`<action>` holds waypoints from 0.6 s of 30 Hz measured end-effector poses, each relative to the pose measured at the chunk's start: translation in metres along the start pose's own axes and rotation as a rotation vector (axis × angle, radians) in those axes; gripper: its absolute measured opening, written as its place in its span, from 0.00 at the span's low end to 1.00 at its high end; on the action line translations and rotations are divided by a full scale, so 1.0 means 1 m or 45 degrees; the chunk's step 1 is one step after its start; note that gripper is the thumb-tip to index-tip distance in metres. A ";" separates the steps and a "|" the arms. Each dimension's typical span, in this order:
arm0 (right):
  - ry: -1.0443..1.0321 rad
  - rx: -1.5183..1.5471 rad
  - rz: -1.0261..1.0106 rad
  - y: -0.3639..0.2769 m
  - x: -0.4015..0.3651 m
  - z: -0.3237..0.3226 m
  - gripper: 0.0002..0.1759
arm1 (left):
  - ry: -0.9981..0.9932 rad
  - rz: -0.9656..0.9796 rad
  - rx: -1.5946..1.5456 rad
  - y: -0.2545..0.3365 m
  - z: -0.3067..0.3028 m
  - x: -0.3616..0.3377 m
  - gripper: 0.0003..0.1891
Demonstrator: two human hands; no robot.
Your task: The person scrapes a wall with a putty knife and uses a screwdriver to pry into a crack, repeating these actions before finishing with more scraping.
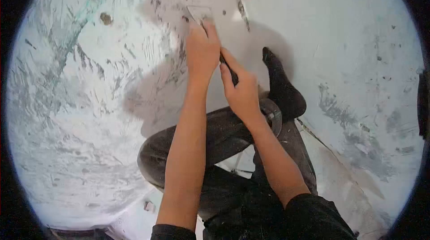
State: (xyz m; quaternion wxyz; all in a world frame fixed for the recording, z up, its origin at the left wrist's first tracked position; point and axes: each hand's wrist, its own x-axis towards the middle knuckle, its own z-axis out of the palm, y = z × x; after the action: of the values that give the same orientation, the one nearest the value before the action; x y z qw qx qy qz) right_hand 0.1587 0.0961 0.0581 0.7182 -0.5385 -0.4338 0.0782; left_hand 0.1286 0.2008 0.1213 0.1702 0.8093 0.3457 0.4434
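A scraper with a flat metal blade (200, 12) and a dark handle (232, 73) is held in both my hands. My left hand (202, 49) is closed at its front end, fingers close behind the blade. Farther back, my right hand (242, 88) wraps the rear of the handle. The blade points away from me and lies over a pale, whitish surface (165, 11) with dark scrape marks, mostly left of the hands. Fingertips of the right hand sit right by the heel of the left.
My folded legs in dark trousers (219, 128) are below my hands, with a black-socked foot (284, 85) to the right. A dark crack (242, 9) runs across the surface ahead. Grey patches (336, 110) mark the right side. A small reddish-white piece (149, 206) lies lower left.
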 end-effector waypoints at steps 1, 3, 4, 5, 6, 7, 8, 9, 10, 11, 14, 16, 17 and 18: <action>-0.008 0.009 0.011 -0.001 -0.005 0.001 0.21 | 0.013 -0.038 0.016 0.003 -0.002 -0.003 0.21; 0.014 -0.007 -0.038 -0.001 0.000 0.000 0.21 | 0.040 -0.027 0.015 0.008 0.000 0.008 0.21; 0.026 -0.012 -0.054 0.002 0.007 0.000 0.21 | 0.084 0.056 -0.009 0.004 0.007 0.013 0.21; 0.057 -0.018 -0.074 0.008 0.011 0.001 0.21 | 0.122 0.119 -0.029 -0.001 0.013 0.012 0.20; 0.071 -0.021 -0.072 0.012 0.004 0.001 0.21 | 0.113 0.092 -0.022 -0.002 0.012 0.009 0.20; 0.042 -0.019 -0.041 0.007 -0.006 0.003 0.21 | 0.010 -0.014 0.007 0.001 0.006 0.007 0.20; 0.027 0.008 0.033 -0.001 -0.007 0.004 0.21 | -0.082 -0.099 0.032 0.004 0.001 0.009 0.20; 0.032 0.035 0.080 -0.008 0.000 0.003 0.21 | -0.070 -0.087 0.032 0.001 0.002 0.011 0.20; 0.050 0.037 0.060 -0.006 0.004 0.004 0.21 | 0.028 0.000 0.001 -0.003 0.005 0.010 0.20; 0.061 0.013 -0.028 0.003 0.007 0.004 0.21 | 0.126 0.089 -0.039 -0.007 0.012 0.013 0.20; 0.026 -0.007 -0.031 0.006 0.007 0.002 0.21 | 0.104 0.083 -0.033 -0.004 0.011 0.010 0.20; 0.001 0.015 0.054 0.004 -0.002 0.002 0.22 | 0.050 0.020 0.024 -0.002 0.005 0.001 0.19; 0.007 0.018 0.031 0.002 -0.001 0.000 0.22 | 0.014 -0.001 0.067 0.004 0.003 0.006 0.19; 0.014 0.020 0.006 -0.001 0.001 -0.003 0.22 | 0.022 0.019 0.062 0.004 0.002 0.006 0.19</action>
State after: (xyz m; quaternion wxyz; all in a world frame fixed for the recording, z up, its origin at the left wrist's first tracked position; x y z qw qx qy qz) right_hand 0.1607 0.0937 0.0593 0.7244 -0.5344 -0.4280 0.0804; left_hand 0.1341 0.2023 0.1268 0.1442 0.8119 0.3517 0.4430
